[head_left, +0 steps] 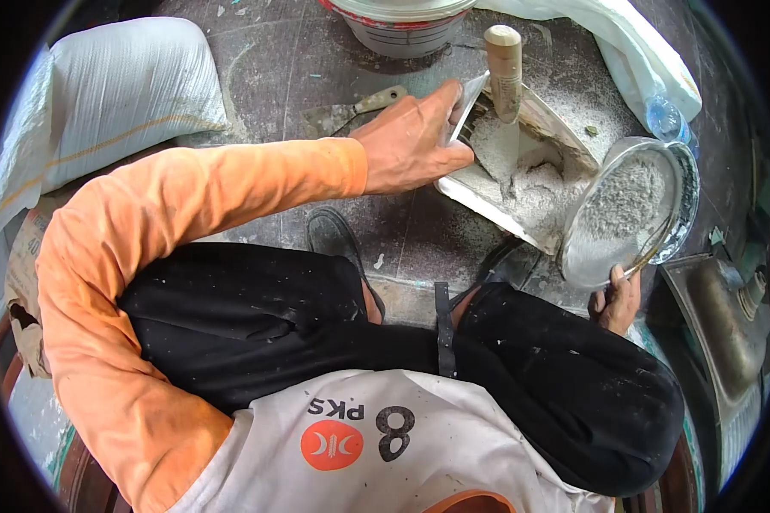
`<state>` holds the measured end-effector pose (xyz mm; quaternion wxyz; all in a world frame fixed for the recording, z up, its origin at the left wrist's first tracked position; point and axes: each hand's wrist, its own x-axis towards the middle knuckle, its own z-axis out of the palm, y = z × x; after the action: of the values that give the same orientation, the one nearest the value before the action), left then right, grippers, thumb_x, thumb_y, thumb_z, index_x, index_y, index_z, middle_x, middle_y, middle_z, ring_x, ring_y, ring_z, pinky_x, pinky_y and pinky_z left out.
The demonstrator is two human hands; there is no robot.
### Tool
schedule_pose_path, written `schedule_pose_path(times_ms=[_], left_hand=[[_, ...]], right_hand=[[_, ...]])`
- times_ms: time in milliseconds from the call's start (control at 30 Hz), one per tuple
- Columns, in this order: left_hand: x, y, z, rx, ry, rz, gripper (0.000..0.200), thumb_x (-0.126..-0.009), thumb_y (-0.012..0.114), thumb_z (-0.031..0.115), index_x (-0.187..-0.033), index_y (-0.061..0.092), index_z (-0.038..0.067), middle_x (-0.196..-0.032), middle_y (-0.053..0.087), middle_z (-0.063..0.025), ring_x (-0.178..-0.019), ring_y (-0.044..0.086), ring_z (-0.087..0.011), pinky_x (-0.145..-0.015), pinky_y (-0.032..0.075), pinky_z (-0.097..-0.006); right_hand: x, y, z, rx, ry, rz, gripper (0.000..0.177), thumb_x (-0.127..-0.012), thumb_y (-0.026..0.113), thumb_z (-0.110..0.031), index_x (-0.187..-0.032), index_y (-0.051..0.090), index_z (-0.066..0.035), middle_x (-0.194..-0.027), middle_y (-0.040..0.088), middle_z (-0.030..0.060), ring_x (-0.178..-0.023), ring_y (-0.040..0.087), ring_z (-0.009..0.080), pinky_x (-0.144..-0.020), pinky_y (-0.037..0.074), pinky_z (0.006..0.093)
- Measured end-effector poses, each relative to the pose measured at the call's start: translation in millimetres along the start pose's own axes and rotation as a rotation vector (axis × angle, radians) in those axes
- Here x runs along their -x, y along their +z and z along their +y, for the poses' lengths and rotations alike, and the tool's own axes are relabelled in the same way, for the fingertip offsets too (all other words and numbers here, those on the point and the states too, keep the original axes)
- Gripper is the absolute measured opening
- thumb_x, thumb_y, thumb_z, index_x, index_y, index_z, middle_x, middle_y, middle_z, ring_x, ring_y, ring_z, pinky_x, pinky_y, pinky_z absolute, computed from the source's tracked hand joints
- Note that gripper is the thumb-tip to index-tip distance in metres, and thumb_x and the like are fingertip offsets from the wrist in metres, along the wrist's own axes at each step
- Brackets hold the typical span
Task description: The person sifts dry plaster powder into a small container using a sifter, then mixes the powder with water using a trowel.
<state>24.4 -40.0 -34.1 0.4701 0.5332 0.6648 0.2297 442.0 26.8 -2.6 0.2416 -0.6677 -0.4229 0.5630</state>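
My left hand (415,137) is closed on the near-left wall of a square, open container (492,205) that holds pale grey powder. A trowel with a wooden handle (505,73) stands upright in that powder, its blade partly buried. Low on the right, my right hand (618,301) pinches the rim of a round sieve (586,256). A mound of coarse powder (629,201) lies on the mesh. The sieve is tilted and its left edge overlaps the container's right corner. My right forearm is hidden behind my knee.
Beyond my left hand lies a putty knife (376,101). A lidded tub (402,34) stands at the back. White sacks (137,85) flank the left; another white sack (633,51) and a plastic bottle (666,118) are at right. A dirty metal can (719,325) sits far right.
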Motion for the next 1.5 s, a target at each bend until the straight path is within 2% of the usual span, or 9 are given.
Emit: schedule_pose_path(times_ms=[533, 833, 1100, 1267, 1333, 1400, 1433, 1467, 1500], left_hand=[[1.4, 0.3, 11.0, 0.103, -0.037, -0.042, 0.035, -0.094, 0.070, 0.016, -0.114, 0.047, -0.002, -0.071, 0.050, -0.0102, -0.066, 0.050, -0.0213, -0.065, 0.047, -0.0438], [-1.4, 2.3, 9.4, 0.091, 0.001, -0.025, 0.035, -0.095, 0.070, 0.018, -0.113, 0.046, -0.001, -0.070, 0.049, -0.0096, -0.064, 0.048, -0.0219, -0.063, 0.045, -0.0429], [-2.8, -0.1, 8.9, 0.066, -0.006, -0.027, 0.034, -0.096, 0.069, 0.017, -0.111, 0.046, -0.001, -0.069, 0.050, -0.0104, -0.063, 0.048, -0.0221, -0.061, 0.044, -0.0439], [-2.3, -0.1, 11.9, 0.112, -0.052, -0.043, 0.037, -0.094, 0.071, 0.019, -0.115, 0.048, -0.002, -0.073, 0.058, -0.0160, -0.066, 0.059, -0.0233, -0.065, 0.050, -0.0442], [-3.0, 9.1, 2.8, 0.113, 0.009, 0.018, 0.044, -0.094, 0.072, 0.023, -0.122, 0.050, -0.002, -0.083, 0.065, -0.0216, -0.075, 0.068, -0.0323, -0.073, 0.055, -0.0471], [2.4, 9.9, -10.4, 0.036, 0.024, 0.013, 0.058, -0.094, 0.072, 0.032, -0.135, 0.049, -0.003, -0.108, 0.068, -0.0313, -0.100, 0.068, -0.0523, -0.090, 0.054, -0.0563], [4.0, 10.2, -22.0, 0.055, 0.037, 0.011, 0.059, -0.095, 0.072, 0.031, -0.136, 0.047, -0.003, -0.111, 0.068, -0.0329, -0.104, 0.068, -0.0535, -0.092, 0.054, -0.0566], [3.2, 14.7, -32.2, 0.079, 0.042, 0.040, 0.056, -0.095, 0.070, 0.030, -0.136, 0.048, -0.002, -0.109, 0.068, -0.0325, -0.103, 0.068, -0.0540, -0.090, 0.055, -0.0573], [5.1, 20.5, -41.3, 0.019, 0.028, 0.065, 0.053, -0.095, 0.069, 0.030, -0.134, 0.048, 0.000, -0.105, 0.069, -0.0317, -0.099, 0.069, -0.0537, -0.088, 0.055, -0.0584]], right_hand=[[0.9, -3.3, 9.9, 0.029, 0.028, -0.073, 0.046, -0.103, 0.064, -0.022, -0.146, 0.058, -0.006, -0.089, 0.062, -0.0074, -0.059, 0.043, 0.0002, -0.046, 0.026, 0.0196], [9.3, 15.1, -4.8, 0.214, -0.009, -0.058, 0.031, -0.105, 0.064, -0.021, -0.133, 0.063, -0.009, -0.078, 0.053, -0.0082, -0.053, 0.038, 0.0002, -0.045, 0.024, 0.0203], [0.6, 0.2, -6.8, 0.134, -0.007, -0.110, 0.038, -0.104, 0.065, -0.020, -0.140, 0.062, -0.006, -0.088, 0.061, -0.0061, -0.059, 0.042, 0.0005, -0.047, 0.026, 0.0200], [5.4, 0.4, -6.0, 0.148, 0.037, -0.072, 0.043, -0.103, 0.066, -0.019, -0.143, 0.061, -0.004, -0.090, 0.063, -0.0055, -0.061, 0.042, 0.0020, -0.049, 0.030, 0.0221], [-4.1, -15.3, -6.2, 0.314, 0.026, -0.181, 0.042, -0.103, 0.068, -0.019, -0.141, 0.062, -0.002, -0.097, 0.066, -0.0032, -0.073, 0.052, 0.0049, -0.062, 0.041, 0.0237], [-25.4, -34.6, 1.8, 0.266, -0.174, -0.133, 0.040, -0.104, 0.065, -0.017, -0.141, 0.062, -0.001, -0.107, 0.069, 0.0000, -0.086, 0.060, 0.0096, -0.077, 0.048, 0.0262], [-34.7, -41.7, -8.2, 0.145, -0.126, -0.188, 0.041, -0.105, 0.067, -0.014, -0.143, 0.062, 0.000, -0.106, 0.068, 0.0003, -0.095, 0.062, 0.0111, -0.084, 0.048, 0.0254], [-52.0, -54.9, -21.0, 0.282, -0.302, -0.186, 0.046, -0.106, 0.067, -0.013, -0.149, 0.058, -0.001, -0.103, 0.066, -0.0015, -0.083, 0.058, 0.0063, -0.072, 0.045, 0.0236], [-48.8, -53.5, -54.6, 0.247, -0.241, -0.190, 0.048, -0.106, 0.066, -0.013, -0.152, 0.056, -0.002, -0.102, 0.064, -0.0028, -0.077, 0.054, 0.0035, -0.065, 0.040, 0.0222]])
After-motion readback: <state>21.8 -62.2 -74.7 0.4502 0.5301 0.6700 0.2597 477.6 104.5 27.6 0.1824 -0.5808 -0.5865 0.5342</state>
